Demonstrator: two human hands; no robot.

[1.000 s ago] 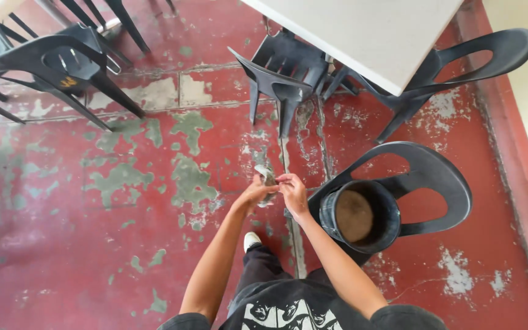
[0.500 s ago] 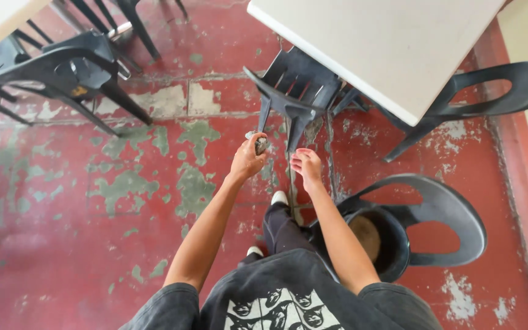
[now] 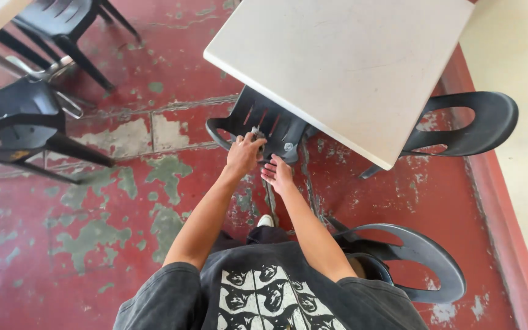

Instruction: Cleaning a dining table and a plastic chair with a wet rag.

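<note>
Red painted floor [image 3: 93, 256], worn w/ green and pale patches. Big off-white square table [image 3: 349, 67] upper centre-right. Black plastic chairs around: one tucked under table's near-left edge, slatted back [image 3: 264, 125] sticking out; another [image 3: 465, 125] at table's right; a third [image 3: 417, 260] just right of the person's body; more black chairs [image 3: 25, 119] far left.

Person in dark printed tee [image 3: 264, 293], both arms reaching fwd to the slatted chair back.

Left hand [image 3: 244, 154]: fingers curled shut, closed on a small grey wad, prob. a cloth [image 3: 255, 132], pressed against the top of the chair back. Thumb side toward the table. Can't tell how much of the wad sits inside the fist.

Right hand [image 3: 278, 173]: open, fingers loosely spread, palm partly up, holding nothing. Just beside the left hand, near the lower part of the chair back; can't tell if fingertips touch it.

Small metal bolt [image 3: 288, 146] on the chair, just right of the hands.
</note>
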